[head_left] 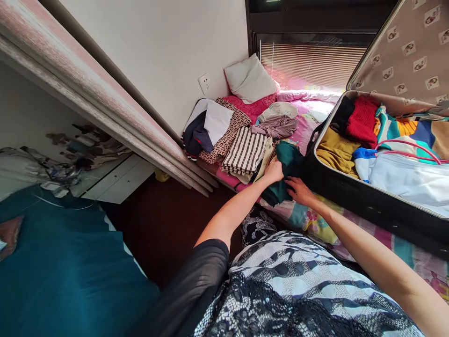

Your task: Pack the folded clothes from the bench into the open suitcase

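A dark green garment (286, 164) lies bunched on the bed beside an open black suitcase (365, 199). My left hand (273, 171) is closed on the garment's upper left edge. My right hand (298, 189) rests on its lower part, fingers curled into the cloth. The suitcase holds folded clothes: a red knit (363, 119), a mustard piece (335, 150) and a pale blue item (407, 180). Its patterned lid (407, 56) stands upright.
A striped folded top (244, 152), a leopard-print cloth (229, 133), a grey garment (277, 126) and a navy-and-white pile (205, 126) lie on the pink bedding. A white pillow (249, 79) sits by the wall. A teal bed (63, 262) is at left across dark floor (164, 224).
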A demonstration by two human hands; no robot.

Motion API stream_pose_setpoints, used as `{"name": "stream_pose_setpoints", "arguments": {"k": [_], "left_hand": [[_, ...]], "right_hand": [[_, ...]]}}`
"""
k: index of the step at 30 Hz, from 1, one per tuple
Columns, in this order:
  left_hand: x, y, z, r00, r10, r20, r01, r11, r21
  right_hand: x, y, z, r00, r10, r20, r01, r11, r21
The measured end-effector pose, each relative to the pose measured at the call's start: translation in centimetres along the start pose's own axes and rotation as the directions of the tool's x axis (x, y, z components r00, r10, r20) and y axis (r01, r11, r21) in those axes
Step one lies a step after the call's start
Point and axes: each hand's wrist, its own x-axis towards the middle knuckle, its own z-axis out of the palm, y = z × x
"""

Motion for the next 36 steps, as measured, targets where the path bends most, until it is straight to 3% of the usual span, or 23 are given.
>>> {"name": "stream_pose_setpoints", "arguments": {"k": [2, 4, 6, 8, 9, 11, 13, 15, 17, 21, 25, 30, 33, 36], "left_hand": [[0.8, -0.9, -1.6, 1.0, -0.023, 0.015, 0.024, 0.999, -0.048], [0.9, -1.9, -3.2, 0.998, -0.021, 0.064, 0.037, 0.966, -0.258], [0.4, -2.9, -4.8, 0.992, -0.002, 0.13, 0.078, 0.808, -0.584], [-0.6, -3.6, -6.5, 0.986, 0.028, 0.165, 0.12, 0.568, -0.814], [-1.3, -3.8, -7.4, 0.986, 0.045, 0.159, 0.117, 0.49, -0.864], [-2.9, -3.8, -9.4, 0.99, 0.085, 0.114, 0.067, 0.425, -0.902], [-4.7, -3.3, -11.3, 0.99, 0.131, 0.056, -0.005, 0.426, -0.905], [-6.3, -2.5, -12.8, 0.984, 0.176, -0.002, -0.083, 0.453, -0.888], [-7.4, -1.6, -13.8, 0.976, 0.212, -0.052, -0.153, 0.495, -0.856], [-7.4, 0.4, -15.2, 0.966, 0.234, -0.114, -0.235, 0.596, -0.768], [-6.8, 4.9, -18.3, 0.937, 0.238, -0.254, -0.348, 0.611, -0.711], [-7.4, 14.7, -21.7, 0.902, 0.379, -0.206, -0.375, 0.454, -0.808], [-6.9, 20.0, -20.7, 0.876, 0.464, -0.131, -0.317, 0.349, -0.882], [-5.1, 24.0, -16.8, 0.863, 0.501, 0.063, -0.148, 0.369, -0.917]], "right_hand": [[0.1, -0.4, -0.8, 1.0, 0.02, 0.002, -0.021, 0.999, 0.039], [0.1, -1.0, -1.4, 0.998, 0.046, -0.05, -0.04, 0.993, 0.107], [0.0, -1.8, -1.8, 0.986, 0.073, -0.147, -0.044, 0.98, 0.196], [-0.3, -2.9, -2.3, 0.969, 0.12, -0.218, -0.045, 0.946, 0.32], [-0.4, -3.5, -2.6, 0.959, 0.163, -0.231, -0.058, 0.913, 0.404], [-0.4, -4.7, -3.4, 0.942, 0.281, -0.184, -0.114, 0.783, 0.611], [-0.1, -5.9, -4.6, 0.934, 0.354, -0.043, -0.182, 0.577, 0.796], [0.5, -7.0, -6.2, 0.949, 0.305, 0.081, -0.201, 0.387, 0.9], [1.2, -8.1, -8.2, 0.973, 0.215, 0.083, -0.139, 0.26, 0.955], [2.7, -10.7, -13.0, 0.989, 0.149, -0.015, -0.003, 0.117, 0.993], [4.1, -13.2, -19.5, 0.986, 0.13, -0.104, 0.092, 0.098, 0.991], [3.7, -12.9, -29.7, 0.921, 0.267, -0.284, 0.239, 0.188, 0.953], [0.7, -11.2, -34.0, 0.885, 0.352, -0.305, 0.223, 0.255, 0.941], [-3.8, -8.4, -35.8, 0.822, 0.504, -0.265, 0.109, 0.317, 0.942]]}}
